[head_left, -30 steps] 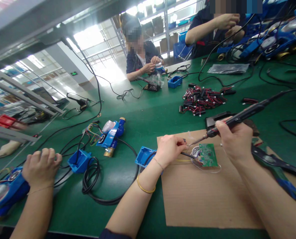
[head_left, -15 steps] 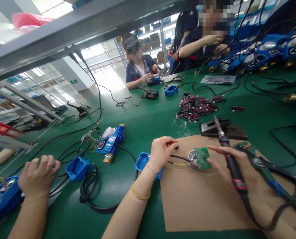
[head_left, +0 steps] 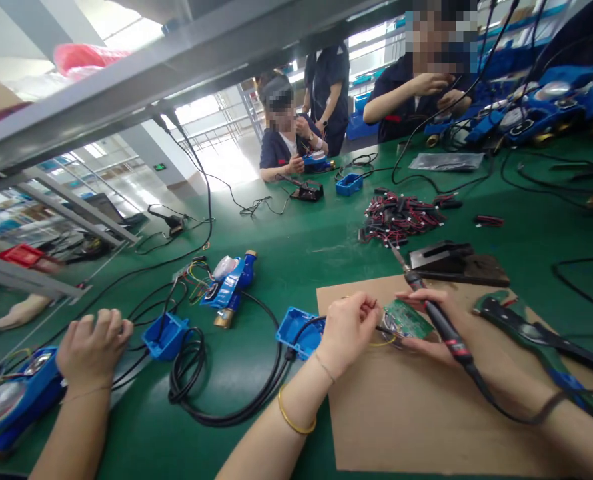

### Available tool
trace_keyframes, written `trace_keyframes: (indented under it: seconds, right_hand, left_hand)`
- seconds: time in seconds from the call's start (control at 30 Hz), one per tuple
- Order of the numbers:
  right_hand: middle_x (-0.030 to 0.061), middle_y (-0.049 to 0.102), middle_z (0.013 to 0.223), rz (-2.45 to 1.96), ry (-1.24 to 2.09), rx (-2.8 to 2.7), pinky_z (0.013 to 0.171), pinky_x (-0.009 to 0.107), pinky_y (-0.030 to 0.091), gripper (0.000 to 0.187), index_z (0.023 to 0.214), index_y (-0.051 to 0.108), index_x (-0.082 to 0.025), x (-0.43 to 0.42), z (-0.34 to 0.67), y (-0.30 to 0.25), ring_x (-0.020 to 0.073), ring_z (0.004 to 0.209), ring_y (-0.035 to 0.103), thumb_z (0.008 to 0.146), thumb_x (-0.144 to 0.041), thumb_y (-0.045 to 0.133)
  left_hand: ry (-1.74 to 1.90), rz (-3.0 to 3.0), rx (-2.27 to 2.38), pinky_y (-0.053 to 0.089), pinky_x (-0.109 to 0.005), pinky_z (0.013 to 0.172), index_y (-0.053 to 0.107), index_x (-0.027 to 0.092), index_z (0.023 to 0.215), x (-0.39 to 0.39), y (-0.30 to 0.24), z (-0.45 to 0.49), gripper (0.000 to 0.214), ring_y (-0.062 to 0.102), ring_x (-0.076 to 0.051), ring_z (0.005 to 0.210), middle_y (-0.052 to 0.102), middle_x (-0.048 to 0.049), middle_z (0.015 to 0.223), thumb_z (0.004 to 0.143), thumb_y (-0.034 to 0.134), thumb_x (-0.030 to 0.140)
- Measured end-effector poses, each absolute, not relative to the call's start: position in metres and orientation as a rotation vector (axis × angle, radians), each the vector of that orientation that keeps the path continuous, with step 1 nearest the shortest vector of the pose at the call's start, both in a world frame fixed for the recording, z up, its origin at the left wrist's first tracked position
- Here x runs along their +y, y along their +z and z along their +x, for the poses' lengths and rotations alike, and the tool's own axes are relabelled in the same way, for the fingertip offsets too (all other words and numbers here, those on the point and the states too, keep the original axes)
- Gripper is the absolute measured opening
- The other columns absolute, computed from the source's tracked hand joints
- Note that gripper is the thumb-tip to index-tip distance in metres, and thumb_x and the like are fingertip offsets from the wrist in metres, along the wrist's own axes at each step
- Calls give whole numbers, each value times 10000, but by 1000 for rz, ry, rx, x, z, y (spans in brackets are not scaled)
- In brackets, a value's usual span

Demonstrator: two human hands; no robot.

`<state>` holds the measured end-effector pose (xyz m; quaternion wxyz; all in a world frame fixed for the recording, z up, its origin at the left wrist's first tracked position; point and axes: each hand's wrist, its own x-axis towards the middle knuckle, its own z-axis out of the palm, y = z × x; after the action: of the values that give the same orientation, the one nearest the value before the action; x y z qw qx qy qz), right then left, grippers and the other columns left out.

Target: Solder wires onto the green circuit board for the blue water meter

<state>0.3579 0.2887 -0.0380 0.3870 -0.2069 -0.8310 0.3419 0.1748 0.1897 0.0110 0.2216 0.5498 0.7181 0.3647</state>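
My left hand is closed in a pinch on thin wires at the left edge of a small green circuit board. A yellow wire loops out below the fingers. My right hand lies just right of the board and touches it. It is closed on a black soldering iron, whose tip points up and away from the board. Board and hands are over a brown cardboard sheet. A black cable runs from my left hand past a blue plastic box.
A co-worker's hand rests at the left beside a blue meter. Another blue water meter, a second blue box, a pile of red-black connectors and a black iron stand lie on the green table. Other people work at the far side.
The iron's tip has left the board and swung upward. My right hand has dropped beside the board, and my left hand has moved closer to it. The camera has tilted up.
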Motion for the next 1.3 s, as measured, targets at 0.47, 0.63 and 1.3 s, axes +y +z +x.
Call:
trace_keyframes:
  seconds: [0.47, 0.63, 1.3]
  right_hand:
    - [91, 612, 1238, -417, 826, -2136, 871, 411, 554, 553, 1217, 413, -267, 295, 356, -59, 270, 1122, 615, 761, -318, 721]
    - [89, 626, 1221, -424, 819, -2138, 845, 401, 568, 516, 1191, 432, -268, 294, 356, -55, 270, 1097, 631, 763, -323, 714]
    - [91, 626, 1234, -469, 767, -2177, 839, 381, 567, 542, 1208, 422, -261, 291, 356, -55, 266, 1108, 627, 761, -318, 723]
  left_hand:
    - [1173, 1164, 1837, 436, -204, 587, 695, 178, 753, 188, 3, 186, 124, 593, -107, 636, 674, 1, 690, 777, 665, 295]
    - [1226, 926, 1589, 495, -219, 660, 719, 153, 747, 188, 6, 177, 137, 612, -117, 655, 686, -24, 696, 745, 676, 283]
    - [1058, 1203, 1865, 426, -210, 592, 635, 188, 761, 194, 0, 181, 74, 597, -106, 635, 649, 13, 689, 783, 572, 217]
